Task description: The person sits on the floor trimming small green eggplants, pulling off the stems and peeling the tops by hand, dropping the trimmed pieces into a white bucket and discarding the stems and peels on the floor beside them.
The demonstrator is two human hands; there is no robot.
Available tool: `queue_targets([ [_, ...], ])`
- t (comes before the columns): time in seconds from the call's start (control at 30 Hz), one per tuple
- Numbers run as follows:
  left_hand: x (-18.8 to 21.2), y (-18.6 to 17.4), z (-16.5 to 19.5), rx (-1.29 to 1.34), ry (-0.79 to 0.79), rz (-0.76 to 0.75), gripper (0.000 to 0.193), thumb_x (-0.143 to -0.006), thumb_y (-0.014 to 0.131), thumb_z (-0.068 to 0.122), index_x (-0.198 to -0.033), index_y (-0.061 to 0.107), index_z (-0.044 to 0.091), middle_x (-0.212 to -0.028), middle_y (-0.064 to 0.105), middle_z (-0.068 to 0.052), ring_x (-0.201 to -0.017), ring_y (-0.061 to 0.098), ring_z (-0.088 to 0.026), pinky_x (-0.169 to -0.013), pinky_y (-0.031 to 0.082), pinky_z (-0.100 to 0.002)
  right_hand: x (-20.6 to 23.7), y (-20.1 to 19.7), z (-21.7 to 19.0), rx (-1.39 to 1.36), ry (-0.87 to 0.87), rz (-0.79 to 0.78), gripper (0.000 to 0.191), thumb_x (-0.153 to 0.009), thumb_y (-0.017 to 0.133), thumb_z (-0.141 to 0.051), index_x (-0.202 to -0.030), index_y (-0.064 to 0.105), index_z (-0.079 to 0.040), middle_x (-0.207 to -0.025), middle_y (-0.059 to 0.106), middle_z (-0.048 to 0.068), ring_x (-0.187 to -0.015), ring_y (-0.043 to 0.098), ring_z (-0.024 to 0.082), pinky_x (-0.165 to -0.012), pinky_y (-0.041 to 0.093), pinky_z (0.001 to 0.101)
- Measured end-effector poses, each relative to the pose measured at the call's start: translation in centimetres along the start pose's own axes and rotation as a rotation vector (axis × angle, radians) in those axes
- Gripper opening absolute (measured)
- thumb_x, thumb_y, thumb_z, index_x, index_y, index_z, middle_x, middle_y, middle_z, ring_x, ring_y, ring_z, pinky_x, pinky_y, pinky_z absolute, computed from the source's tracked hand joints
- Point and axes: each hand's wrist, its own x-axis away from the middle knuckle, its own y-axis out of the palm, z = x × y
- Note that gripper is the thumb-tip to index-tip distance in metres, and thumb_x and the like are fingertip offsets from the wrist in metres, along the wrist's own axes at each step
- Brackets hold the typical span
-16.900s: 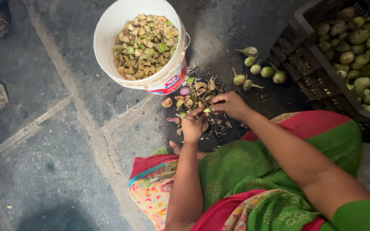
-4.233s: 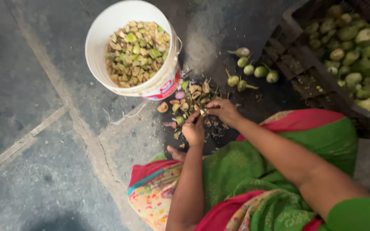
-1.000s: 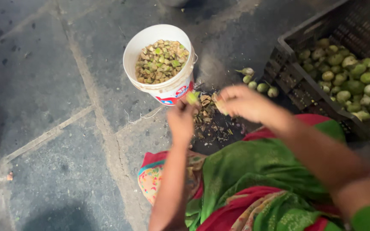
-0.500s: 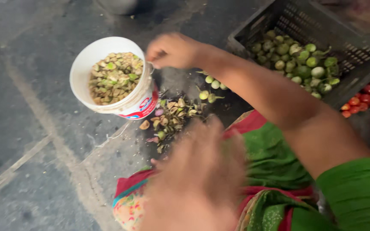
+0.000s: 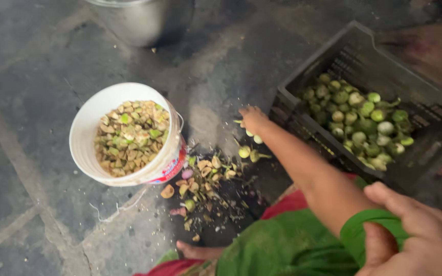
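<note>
While the right hand (image 5: pixel 254 118) stretches out, palm down, over the loose green vegetables (image 5: pixel 245 151) on the stone floor (image 5: pixel 37 61), its fingers curl toward them, but whether they have closed on one I cannot tell. These few vegetables lie just beside the black crate (image 5: pixel 308 66), which holds many more, and near the pile of trimmings (image 5: pixel 205 176) next to the white bucket (image 5: pixel 85 115) of cut pieces. The left hand (image 5: pixel 420 235) sits close to the camera against the green sleeve (image 5: pixel 359 230), fingers together and thumb apart; whether it pinches the cloth is unclear. By my reading the step in hand is fetching a fresh vegetable. That calls for closing on a single one without scattering its neighbours. A steel pot (image 5: pixel 129 20) stands beyond the bucket.
</note>
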Motion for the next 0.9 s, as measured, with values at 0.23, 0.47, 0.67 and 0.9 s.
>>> queue_targets([
  [0.23, -0.2, 0.1, -2.4, -0.009, -0.049, -0.050, 0.018, -0.095, 0.073, 0.017, -0.107, 0.067, 0.006, -0.110, 0.066, -0.022, -0.098, 0.066, -0.040, -0.074, 0.060, -0.052, 0.3, 3.4, 0.3, 0.025, 0.124, -0.175, 0.045, -0.090, 0.070, -0.023, -0.134, 0.064, -0.021, -0.136, 0.056, 0.015, -0.117, 0.054, 0.046, -0.100, 0.047, 0.0553],
  [0.47, 2.1, -2.8, -2.0, -0.008, -0.104, -0.079, 0.019, -0.094, 0.073, 0.018, -0.108, 0.067, 0.005, -0.111, 0.066, -0.022, -0.097, 0.066, -0.041, -0.073, 0.060, -0.052, 4.9, 7.6, 1.6, -0.006, 0.021, 0.149, 0.029, -0.089, 0.066, -0.015, -0.118, 0.070, -0.015, -0.126, 0.058, 0.016, -0.119, 0.056, 0.040, -0.105, 0.042, 0.0537],
  [0.67, 4.7, -6.3, 1.7, 0.009, -0.153, -0.103, 0.020, -0.094, 0.073, 0.018, -0.108, 0.067, 0.005, -0.111, 0.066, -0.022, -0.096, 0.066, -0.041, -0.073, 0.059, -0.053, 8.2, 6.0, 0.4, -0.259, 0.191, 0.131, 0.034, -0.091, 0.057, -0.020, -0.124, 0.063, -0.010, -0.126, 0.053, 0.026, -0.114, 0.051, 0.049, -0.099, 0.041, 0.0541],
  [0.9, 7.1, -8.8, 4.0, 0.037, -0.156, -0.110, 0.022, -0.093, 0.073, 0.018, -0.109, 0.068, 0.005, -0.111, 0.066, -0.022, -0.095, 0.067, -0.042, -0.072, 0.059, -0.054, 10.7, 2.2, -0.6, -0.389, 0.069, 0.130, 0.017, -0.097, 0.058, -0.009, -0.111, 0.068, -0.007, -0.115, 0.060, 0.016, -0.104, 0.065, 0.035, -0.089, 0.052, 0.0447],
])
